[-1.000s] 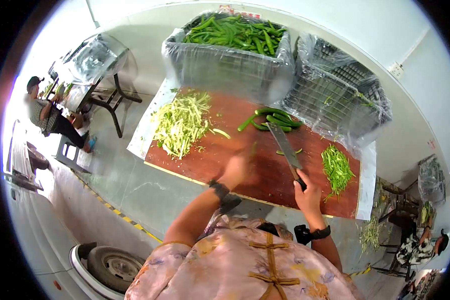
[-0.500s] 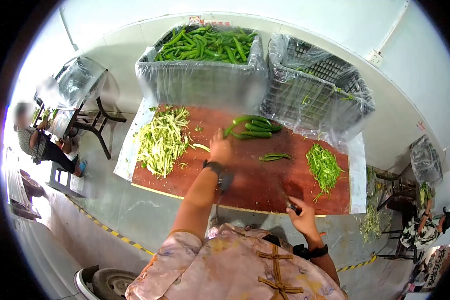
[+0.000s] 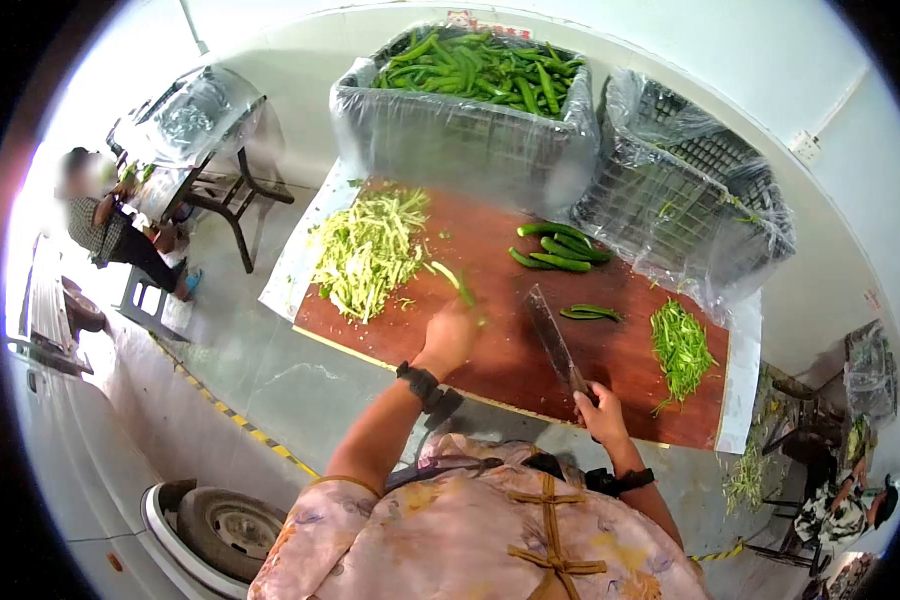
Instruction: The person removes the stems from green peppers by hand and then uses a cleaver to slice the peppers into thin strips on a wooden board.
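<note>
My left hand (image 3: 449, 338) holds a green pepper (image 3: 467, 291) just above the red cutting board (image 3: 530, 350), near its front edge. My right hand (image 3: 597, 405) grips the handle of a cleaver (image 3: 552, 335), whose blade points away from me, right of the left hand. A few whole peppers (image 3: 558, 245) lie at the back of the board. A split pepper (image 3: 590, 313) lies right of the blade. Pale shreds (image 3: 370, 250) are heaped at the left, darker green strips (image 3: 680, 345) at the right.
A plastic-lined crate full of green peppers (image 3: 470, 70) stands behind the board, next to a lined, nearly empty crate (image 3: 685, 190). A seated person (image 3: 105, 225) works at a table far left. Another person (image 3: 850, 495) sits at lower right. A wheel (image 3: 230, 530) shows below.
My left hand reached to the whole peppers, took one and drew it back toward me. My right hand brought the cleaver back up over the board from the front edge.
</note>
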